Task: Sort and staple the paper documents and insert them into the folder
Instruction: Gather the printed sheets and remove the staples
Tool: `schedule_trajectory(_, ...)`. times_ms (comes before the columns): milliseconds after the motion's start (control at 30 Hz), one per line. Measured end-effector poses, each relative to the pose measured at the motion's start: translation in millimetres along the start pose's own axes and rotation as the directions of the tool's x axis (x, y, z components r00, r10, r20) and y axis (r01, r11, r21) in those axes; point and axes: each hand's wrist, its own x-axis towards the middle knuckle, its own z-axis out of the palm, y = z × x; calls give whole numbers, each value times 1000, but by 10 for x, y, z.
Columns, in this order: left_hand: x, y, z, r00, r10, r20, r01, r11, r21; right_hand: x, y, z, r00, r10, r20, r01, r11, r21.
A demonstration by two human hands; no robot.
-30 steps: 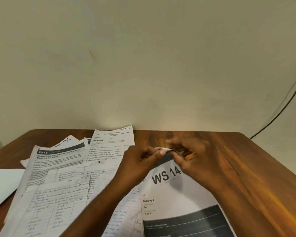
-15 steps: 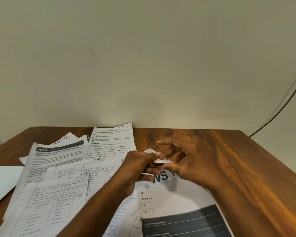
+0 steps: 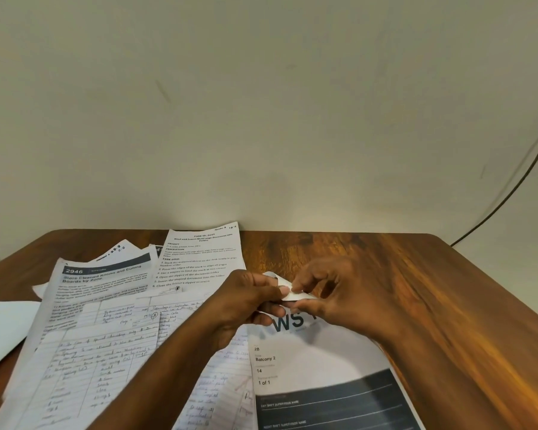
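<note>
Fingers of both hands, left (image 3: 246, 301) and right (image 3: 333, 293), pinch the curled top corner of the WS sheet (image 3: 311, 361) lying near the counter's (image 3: 448, 321) middle; opposed pulling could tear it.

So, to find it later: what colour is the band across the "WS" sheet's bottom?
Dark grey band, head view.

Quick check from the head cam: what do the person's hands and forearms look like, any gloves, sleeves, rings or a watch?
Both are bare. The left hand and right hand wear no gloves and no rings that show. Both forearms are uncovered as far as the frame reaches, with no sleeve, watch or strap in view.
</note>
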Motion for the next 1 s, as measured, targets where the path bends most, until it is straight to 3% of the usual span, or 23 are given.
schedule_trajectory(833, 17, -12, -30, 996, -24, 87, 25, 1000, -13, 8, 29, -22, 995, 57, 82, -51, 996, -70)
schedule_trajectory(1000, 15, -25, -67, 997, 49, 54, -57, 985, 163, 12, 29, -43, 987, 155, 33, -156, 988, 7)
